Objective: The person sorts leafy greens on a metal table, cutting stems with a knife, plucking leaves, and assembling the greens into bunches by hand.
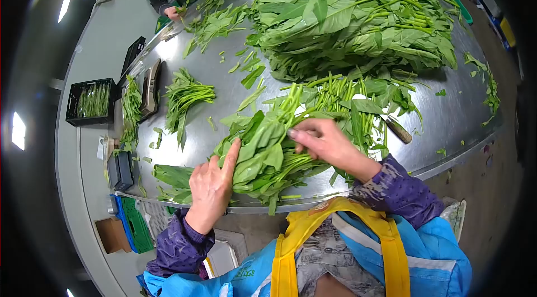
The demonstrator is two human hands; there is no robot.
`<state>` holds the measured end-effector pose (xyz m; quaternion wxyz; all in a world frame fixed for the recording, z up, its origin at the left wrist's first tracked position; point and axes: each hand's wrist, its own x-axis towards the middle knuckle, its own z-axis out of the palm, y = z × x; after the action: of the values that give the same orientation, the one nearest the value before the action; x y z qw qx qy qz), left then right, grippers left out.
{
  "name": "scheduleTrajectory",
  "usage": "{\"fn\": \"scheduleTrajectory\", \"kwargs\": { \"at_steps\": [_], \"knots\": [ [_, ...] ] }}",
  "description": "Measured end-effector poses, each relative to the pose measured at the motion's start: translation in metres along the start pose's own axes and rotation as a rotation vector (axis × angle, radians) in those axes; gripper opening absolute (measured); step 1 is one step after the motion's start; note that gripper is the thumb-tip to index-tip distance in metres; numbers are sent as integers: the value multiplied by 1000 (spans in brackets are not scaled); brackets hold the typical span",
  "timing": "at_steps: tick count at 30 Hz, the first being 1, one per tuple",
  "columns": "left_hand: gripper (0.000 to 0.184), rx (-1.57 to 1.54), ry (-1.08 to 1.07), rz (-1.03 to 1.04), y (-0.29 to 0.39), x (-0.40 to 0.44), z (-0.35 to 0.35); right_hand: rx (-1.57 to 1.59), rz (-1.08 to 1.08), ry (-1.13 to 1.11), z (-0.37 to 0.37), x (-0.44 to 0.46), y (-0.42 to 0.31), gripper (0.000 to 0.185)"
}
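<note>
On the metal table, a bunch of long-leaved greens, looking like water spinach (260,148), lies between my hands with its pale stems pointing away from me. My left hand (212,185) is against its leafy left side, index finger stretched along the leaves and the other fingers partly curled around them. With thumb and fingers pinched together, my right hand (327,143) grips the greens on the right side, near the stems. More loose greens (296,171) lie beneath and between both hands. Leaves hide some fingertips.
A large heap of greens (352,22) covers the back right. A knife (399,131) lies right of my right hand. A small bunch (187,95), a scale (150,90) and a black crate (91,101) are leftward. Another person's hand (172,13) is at the far edge.
</note>
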<state>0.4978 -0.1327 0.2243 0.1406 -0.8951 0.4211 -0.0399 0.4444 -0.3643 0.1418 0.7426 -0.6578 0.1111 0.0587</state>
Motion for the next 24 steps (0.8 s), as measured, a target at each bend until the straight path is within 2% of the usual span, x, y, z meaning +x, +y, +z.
{"fn": "scheduleTrajectory", "kwargs": {
  "at_steps": [1, 4, 6, 7, 8, 9, 13, 14, 16, 17, 18, 19, 20, 23, 24],
  "knots": [
    [78, 34, 39, 23, 3, 1, 0, 172, 142, -88, 3, 0, -6, 35],
    [76, 62, 41, 34, 7, 1, 0, 164, 209, -148, 3, 7, 5, 31],
    [76, 80, 48, 39, 5, -3, 4, 230, 165, 63, -19, 7, 10, 19],
    [76, 74, 47, 31, 4, -3, 5, 350, 165, 172, -39, 11, 13, 15],
    [76, 57, 37, 30, 3, -4, 4, 599, 225, 411, -54, 19, 18, 11],
    [76, 40, 26, 35, 3, -6, 4, 707, 178, 492, -73, 23, 20, 11],
    [76, 35, 7, 7, 1, -9, 7, 576, -112, 577, -103, 19, 16, 13],
    [76, 14, 10, -10, 0, -10, 8, 576, -110, 578, -100, 18, 16, 13],
    [79, -38, 31, -15, -2, -9, 10, 341, -51, 329, -75, 11, 3, 26],
    [79, -39, 29, -5, -2, -8, 10, 189, -11, 229, -57, 14, 19, 50],
    [80, -80, 35, -18, -2, -8, 10, -39, -134, 147, -31, 8, 26, 67],
    [81, -119, 42, -31, -1, -7, 10, -321, -109, 126, -13, -5, 7, 67],
    [81, -119, 40, -24, -1, -7, 10, -591, -324, 172, -3, -7, 19, 58],
    [81, -155, 21, -38, -1, -9, 9, -751, -396, 172, -7, 1, 33, 48],
    [81, -145, 15, -34, -2, -11, 10, -802, -569, 388, -21, 10, 42, 46]
  ]
}}
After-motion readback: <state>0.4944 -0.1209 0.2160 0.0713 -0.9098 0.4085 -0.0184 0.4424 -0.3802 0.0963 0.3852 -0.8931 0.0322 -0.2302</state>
